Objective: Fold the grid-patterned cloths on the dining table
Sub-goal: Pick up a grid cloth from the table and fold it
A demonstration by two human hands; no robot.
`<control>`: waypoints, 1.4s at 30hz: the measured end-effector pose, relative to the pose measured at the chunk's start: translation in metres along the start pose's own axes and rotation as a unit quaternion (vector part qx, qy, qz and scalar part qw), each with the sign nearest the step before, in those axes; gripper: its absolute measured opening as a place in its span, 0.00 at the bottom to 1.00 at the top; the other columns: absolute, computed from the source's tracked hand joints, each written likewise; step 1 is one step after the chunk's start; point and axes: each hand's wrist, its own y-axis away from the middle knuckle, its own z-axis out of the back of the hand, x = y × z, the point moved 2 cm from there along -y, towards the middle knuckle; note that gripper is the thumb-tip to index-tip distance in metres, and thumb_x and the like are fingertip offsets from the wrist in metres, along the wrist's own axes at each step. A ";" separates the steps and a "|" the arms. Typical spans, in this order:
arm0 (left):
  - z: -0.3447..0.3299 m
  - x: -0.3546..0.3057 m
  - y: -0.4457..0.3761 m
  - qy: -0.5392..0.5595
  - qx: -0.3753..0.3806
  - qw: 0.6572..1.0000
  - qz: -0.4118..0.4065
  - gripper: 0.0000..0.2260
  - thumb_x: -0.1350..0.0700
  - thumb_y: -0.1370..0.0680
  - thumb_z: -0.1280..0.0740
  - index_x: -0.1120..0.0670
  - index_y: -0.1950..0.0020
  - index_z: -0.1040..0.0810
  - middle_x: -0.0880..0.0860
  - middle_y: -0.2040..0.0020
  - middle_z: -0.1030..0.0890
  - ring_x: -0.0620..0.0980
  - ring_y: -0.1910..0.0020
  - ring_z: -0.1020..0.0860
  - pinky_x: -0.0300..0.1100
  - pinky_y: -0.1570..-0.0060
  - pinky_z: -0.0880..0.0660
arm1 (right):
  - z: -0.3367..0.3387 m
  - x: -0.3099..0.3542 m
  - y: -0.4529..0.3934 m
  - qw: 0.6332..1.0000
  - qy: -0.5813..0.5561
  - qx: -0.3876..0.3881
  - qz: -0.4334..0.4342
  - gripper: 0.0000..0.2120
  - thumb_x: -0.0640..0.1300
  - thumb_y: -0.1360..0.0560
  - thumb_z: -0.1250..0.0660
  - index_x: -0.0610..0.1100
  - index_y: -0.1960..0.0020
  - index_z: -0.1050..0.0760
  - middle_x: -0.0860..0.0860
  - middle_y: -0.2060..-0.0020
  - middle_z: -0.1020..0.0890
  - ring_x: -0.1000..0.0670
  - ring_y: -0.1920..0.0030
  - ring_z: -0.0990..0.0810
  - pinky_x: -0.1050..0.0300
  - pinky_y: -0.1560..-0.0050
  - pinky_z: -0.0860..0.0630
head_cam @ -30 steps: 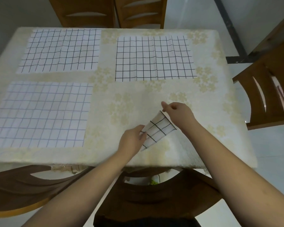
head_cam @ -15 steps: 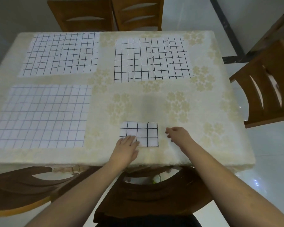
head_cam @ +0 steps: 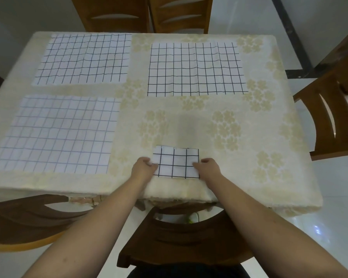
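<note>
We pinch the folded grid cloth (head_cam: pixel 176 164) at the tabletop's (head_cam: pixel 249 137) near edge, left hand (head_cam: pixel 143 167) and right hand (head_cam: pixel 207 167) closed on opposite sides; lift evenly so layers stay aligned.

The left hand (head_cam: pixel 144 167) and right hand (head_cam: pixel 206 168) each cover a near corner of the folded grid cloth (head_cam: pixel 176 162) between them, hiding how their fingertips grip.

A home dining room: a desk (head_cam: pixel 249 137) under a cream flowered tablecloth (head_cam: pixel 225 125), wooden dining chairs (head_cam: pixel 329 117) around it, glossy pale floor tiles (head_cam: pixel 329 227).
</note>
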 end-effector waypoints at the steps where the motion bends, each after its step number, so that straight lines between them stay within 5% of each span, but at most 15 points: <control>1: 0.000 -0.002 -0.002 0.001 0.012 1.000 0.018 0.20 0.53 0.24 0.29 0.59 0.35 0.27 0.54 0.45 0.23 0.54 0.44 0.24 0.43 0.46 0.27 | -0.002 0.001 -0.002 1.000 -0.002 0.001 -0.002 0.27 0.49 0.24 0.31 0.40 0.30 0.33 0.43 0.39 0.24 0.47 0.50 0.25 0.54 0.48 0.25; 7: -0.002 -0.003 -0.010 -0.022 0.070 0.997 0.028 0.15 0.53 0.24 0.28 0.61 0.44 0.21 0.55 0.48 0.21 0.52 0.52 0.25 0.42 0.54 0.30 | -0.006 -0.001 -0.009 0.999 -0.018 0.041 -0.006 0.25 0.52 0.28 0.27 0.38 0.37 0.25 0.43 0.44 0.19 0.43 0.46 0.20 0.48 0.43 0.22; 13: 0.006 0.004 -0.002 -0.009 0.072 0.993 -0.090 0.13 0.51 0.25 0.28 0.56 0.59 0.29 0.52 0.63 0.28 0.50 0.63 0.29 0.42 0.63 0.34 | 0.014 -0.001 0.000 0.992 -0.046 0.040 0.109 0.14 0.47 0.30 0.24 0.39 0.52 0.22 0.45 0.60 0.20 0.49 0.60 0.23 0.58 0.59 0.28; 16: 0.010 0.003 0.004 0.034 0.095 0.988 -0.118 0.12 0.51 0.25 0.28 0.56 0.50 0.26 0.51 0.61 0.30 0.48 0.62 0.29 0.40 0.63 0.32 | 0.028 -0.004 0.003 0.982 -0.082 0.076 0.155 0.11 0.46 0.31 0.23 0.44 0.55 0.23 0.48 0.63 0.20 0.50 0.62 0.22 0.60 0.60 0.27; 19: 0.009 0.002 0.006 0.108 0.124 0.981 -0.105 0.17 0.59 0.27 0.26 0.50 0.43 0.27 0.49 0.54 0.26 0.48 0.56 0.25 0.35 0.57 0.28 | 0.035 -0.013 0.001 0.976 -0.080 0.106 0.171 0.15 0.47 0.32 0.23 0.50 0.46 0.20 0.37 0.53 0.17 0.40 0.52 0.17 0.45 0.45 0.22; 24: 0.004 -0.004 0.005 0.023 0.121 0.984 -0.126 0.34 0.53 0.29 0.23 0.50 0.27 0.34 0.53 0.45 0.26 0.46 0.54 0.26 0.37 0.50 0.26 | 0.036 -0.018 0.007 0.973 -0.081 0.131 0.171 0.05 0.41 0.29 0.25 0.42 0.54 0.16 0.46 0.59 0.14 0.51 0.56 0.17 0.55 0.48 0.24; 27: 0.005 -0.012 0.006 0.025 0.133 0.983 -0.123 0.30 0.52 0.31 0.22 0.47 0.31 0.29 0.62 0.38 0.27 0.54 0.46 0.24 0.44 0.42 0.26 | 0.037 -0.014 0.009 0.970 -0.088 0.137 0.180 0.04 0.42 0.30 0.24 0.42 0.58 0.16 0.46 0.64 0.19 0.52 0.61 0.23 0.60 0.54 0.29; 29: 0.007 -0.014 0.005 0.050 0.160 0.980 -0.108 0.23 0.51 0.32 0.21 0.44 0.39 0.23 0.56 0.42 0.21 0.56 0.43 0.22 0.42 0.45 0.24 | 0.040 -0.008 0.015 0.965 -0.108 0.148 0.188 0.01 0.38 0.29 0.26 0.42 0.58 0.17 0.51 0.65 0.16 0.55 0.61 0.19 0.64 0.55 0.26; 32: 0.015 -0.022 0.004 0.048 0.173 0.978 -0.107 0.12 0.54 0.28 0.24 0.50 0.46 0.19 0.54 0.51 0.15 0.52 0.49 0.18 0.47 0.43 0.22 | 0.042 -0.003 0.020 0.957 -0.144 0.145 0.204 0.09 0.38 0.29 0.26 0.39 0.48 0.17 0.44 0.53 0.14 0.46 0.49 0.16 0.53 0.44 0.21; 37: 0.028 -0.040 0.018 0.106 0.211 0.961 -0.143 0.12 0.59 0.24 0.29 0.54 0.40 0.21 0.51 0.47 0.15 0.48 0.47 0.17 0.46 0.43 0.23 | 0.046 0.006 0.030 0.952 -0.232 0.090 0.181 0.09 0.42 0.25 0.30 0.38 0.48 0.18 0.42 0.56 0.14 0.42 0.53 0.16 0.44 0.48 0.19; 42: 0.045 -0.045 0.044 0.135 0.200 0.959 -0.151 0.12 0.58 0.23 0.30 0.54 0.40 0.21 0.50 0.48 0.15 0.47 0.47 0.17 0.42 0.44 0.24 | 0.046 0.013 0.048 0.956 -0.216 0.041 0.196 0.12 0.47 0.23 0.32 0.38 0.53 0.18 0.41 0.59 0.15 0.46 0.59 0.17 0.48 0.54 0.20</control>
